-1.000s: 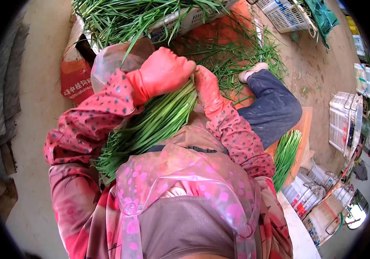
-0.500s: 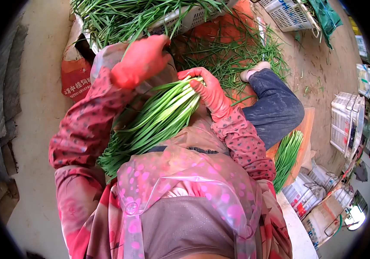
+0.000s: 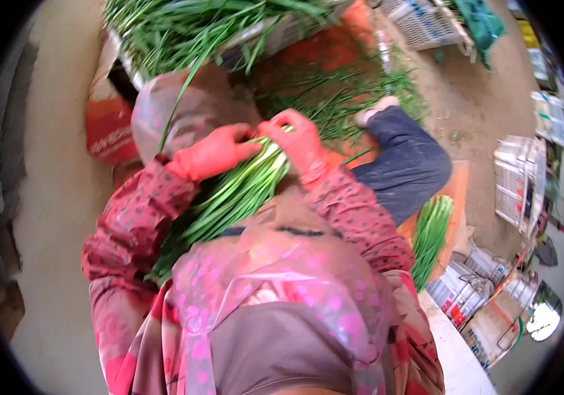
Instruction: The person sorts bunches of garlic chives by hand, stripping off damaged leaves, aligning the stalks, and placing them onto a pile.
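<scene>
A thick bundle of garlic chives [image 3: 239, 191] lies across my lap, pale stalk ends up by my hands and green leaves towards the lower left. My right hand [image 3: 298, 146], in a red rubber glove, is closed around the stalk ends. Close beside it, my left hand [image 3: 219, 151], gloved alike, has its fingers pinched at a pale stalk end at the top of the bundle. One long leaf stands up near my left wrist; whether it belongs to that stalk I cannot tell.
A white crate [image 3: 275, 41] heaped with loose chives stands ahead. Cut leaves [image 3: 334, 105] litter an orange sheet. Another chive bundle [image 3: 433, 240] lies on a board at right. White baskets [image 3: 420, 23], a stack of crates [image 3: 519, 184] and a red sack [image 3: 110, 125] stand around.
My left hand has come down and right from beside the crate to the stalk ends. My right hand keeps its hold on the bundle. The view has shifted slightly and blurred.
</scene>
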